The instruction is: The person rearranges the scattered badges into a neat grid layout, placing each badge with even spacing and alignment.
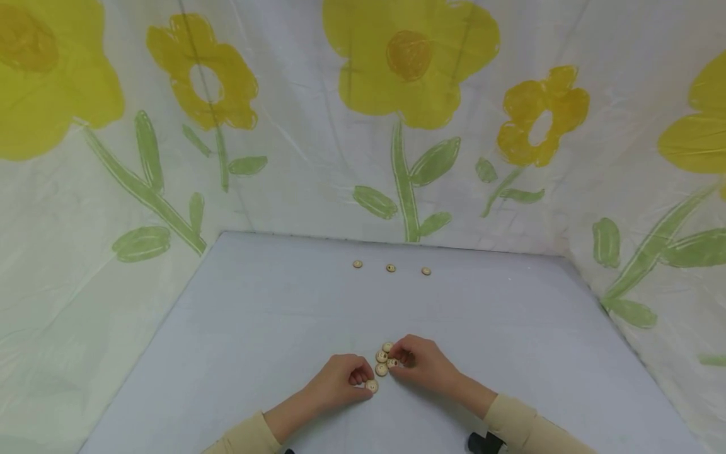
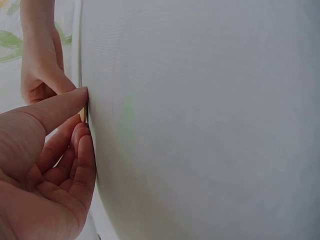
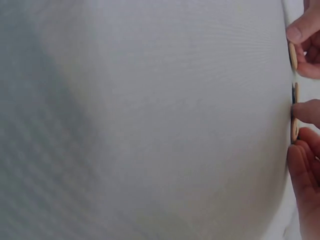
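Observation:
My left hand (image 1: pixel 339 382) pinches a small round wooden disc (image 1: pixel 371 386) between thumb and fingertips at the table surface. In the left wrist view, the disc's thin edge (image 2: pixel 83 114) shows between the thumb and fingers. To the right, my right hand (image 1: pixel 426 367) holds another wooden disc (image 1: pixel 392 363) by its edge, low on the table. That disc belongs to a tight cluster with several others, among them an upper disc (image 1: pixel 387 347) and a lower disc (image 1: pixel 381 369). Dark marks show on the discs' pale faces.
Farther back on the pale table (image 1: pixel 272 296), three similar discs lie in a spaced row: a left one (image 1: pixel 357 264), a middle one (image 1: pixel 391 268) and a right one (image 1: pixel 426 271). A white curtain (image 1: pixel 295 157) painted with yellow flowers stands along the table's back and sides.

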Available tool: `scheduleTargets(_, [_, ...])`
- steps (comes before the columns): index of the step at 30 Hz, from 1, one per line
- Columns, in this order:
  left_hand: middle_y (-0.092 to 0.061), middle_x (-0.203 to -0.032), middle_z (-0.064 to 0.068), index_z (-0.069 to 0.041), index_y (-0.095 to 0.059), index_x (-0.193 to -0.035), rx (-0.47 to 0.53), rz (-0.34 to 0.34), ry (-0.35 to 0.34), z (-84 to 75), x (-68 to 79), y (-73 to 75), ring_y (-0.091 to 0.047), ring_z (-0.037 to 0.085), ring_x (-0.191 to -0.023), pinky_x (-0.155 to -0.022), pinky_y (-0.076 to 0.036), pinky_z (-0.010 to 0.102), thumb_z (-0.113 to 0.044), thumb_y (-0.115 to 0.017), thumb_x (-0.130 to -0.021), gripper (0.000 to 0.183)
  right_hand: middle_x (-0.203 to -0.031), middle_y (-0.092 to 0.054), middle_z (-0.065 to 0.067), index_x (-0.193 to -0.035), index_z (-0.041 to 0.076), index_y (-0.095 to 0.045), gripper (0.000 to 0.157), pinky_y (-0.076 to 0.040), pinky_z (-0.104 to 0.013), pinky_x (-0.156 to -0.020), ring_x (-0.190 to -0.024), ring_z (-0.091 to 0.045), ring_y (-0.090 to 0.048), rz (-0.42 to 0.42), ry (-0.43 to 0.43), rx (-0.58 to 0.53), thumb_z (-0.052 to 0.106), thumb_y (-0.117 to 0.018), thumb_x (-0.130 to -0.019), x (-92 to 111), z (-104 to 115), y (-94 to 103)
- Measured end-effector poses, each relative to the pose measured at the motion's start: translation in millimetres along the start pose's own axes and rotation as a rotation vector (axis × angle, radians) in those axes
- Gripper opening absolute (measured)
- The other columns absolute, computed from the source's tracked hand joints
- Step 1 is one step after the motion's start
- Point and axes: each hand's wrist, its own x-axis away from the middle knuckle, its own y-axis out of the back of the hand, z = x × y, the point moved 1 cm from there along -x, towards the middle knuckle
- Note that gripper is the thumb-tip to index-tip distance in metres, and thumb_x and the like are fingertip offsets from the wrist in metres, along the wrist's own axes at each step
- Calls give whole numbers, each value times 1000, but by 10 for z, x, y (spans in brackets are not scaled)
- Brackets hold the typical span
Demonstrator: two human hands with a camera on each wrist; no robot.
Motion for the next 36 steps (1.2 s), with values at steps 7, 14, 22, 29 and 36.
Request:
scheduleTargets(7, [-59, -77, -5, -9, -68, -90, 5, 9, 14, -12, -6, 7, -53, 5, -70, -64, -45, 20, -9, -79, -78, 17, -87, -62, 4, -95, 12, -66, 18, -49, -22, -67, -76, -8, -56, 23, 15, 31, 12, -78, -82, -24, 34, 27])
scheduleTargets(14, [-59, -77, -5, -8, -68, -90, 10, 11, 13, -1, -10, 9, -53, 4, -70, -64, -45, 19, -9, -79, -78, 17, -85, -61, 6, -93, 13, -65, 19, -48, -21, -66, -76, -5, -55, 33, 6, 40, 12, -80, -80, -39, 35, 24])
scheduleTargets(22, [-59, -77, -4, -8, -67, -90, 18, 11, 11, 1, -10, 13, -53, 6, -70, -64, -45, 20, -8, -80, -77, 18, -85, -60, 9, -94, 16, -65, 21, -48, -21, -67, -75, -3, -54, 42, -39, 49, 15, -80, -79, -36, 16, 3])
scheduleTargets(29, [-59, -77, -7, -8, -67, -89, -5, 8, 8, 30, -23, 0, -53, 3, -70, -64, -46, 19, -7, -79, -78, 16, -85, -60, 10, -95, 18, -65, 21, -49, -22, -67, -76, -4, -55, 44, -80, 37, 16, -80, -80, -31, 16, 10])
scheduleTargets(36, [-59, -77, -7, -8, -67, -89, -1, 4, 6, 37, -12, -9, -53, 3, -70, -64, -46, 19, -7, -79, -77, 17, -86, -63, 9, -95, 16, -66, 21, -52, -23, -69, -76, -6, -59, 9, -91, -50, 13, -79, -80, -2, -25, -15])
